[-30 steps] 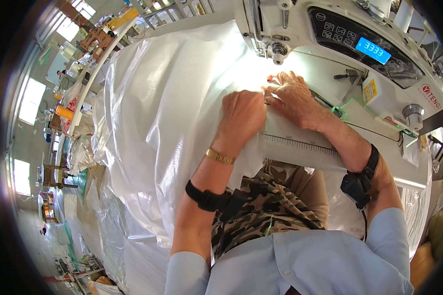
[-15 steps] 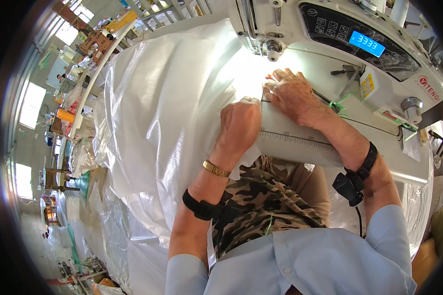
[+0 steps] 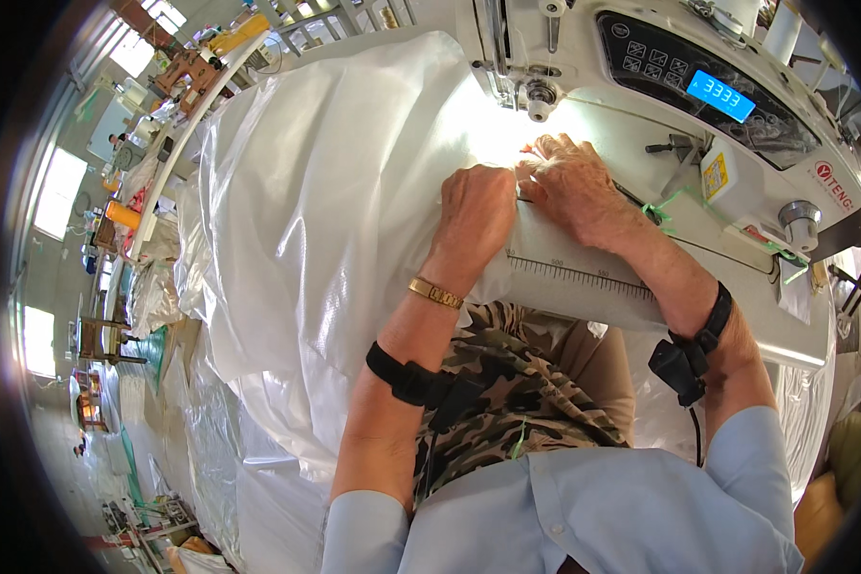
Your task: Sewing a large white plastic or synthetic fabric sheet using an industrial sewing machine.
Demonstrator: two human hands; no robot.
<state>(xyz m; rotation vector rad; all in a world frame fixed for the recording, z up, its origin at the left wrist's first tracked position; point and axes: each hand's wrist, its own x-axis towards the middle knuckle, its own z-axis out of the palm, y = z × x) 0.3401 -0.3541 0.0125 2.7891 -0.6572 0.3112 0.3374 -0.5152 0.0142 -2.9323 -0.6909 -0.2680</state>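
A large glossy white sheet [image 3: 344, 163] spreads over the bed of a sewing machine [image 3: 564, 48] and drapes down its near left side. My left hand [image 3: 478, 210] is closed on the sheet's right edge, just in front of the needle area. Close beside it on the right, my right hand [image 3: 574, 182] has its fingers bent and pinched at the same edge. Strong glare from the machine's lamp washes out the sheet at the fingertips, so the exact grip is hard to make out. The presser foot lies within this glare, beyond both hands.
A ruler scale [image 3: 574, 271] runs along the bed's near edge. Right of my right hand are a small dark-handled tool [image 3: 677, 151], green thread [image 3: 658, 212] and a white box-shaped housing [image 3: 732, 177]. The control panel [image 3: 708, 86] sits above. Cluttered worktables [image 3: 187, 143] stand far left.
My left hand has moved forward and slightly right along the sheet's edge, closer to the needle area. My right hand stays nearly in place. The whole view has shifted slightly.
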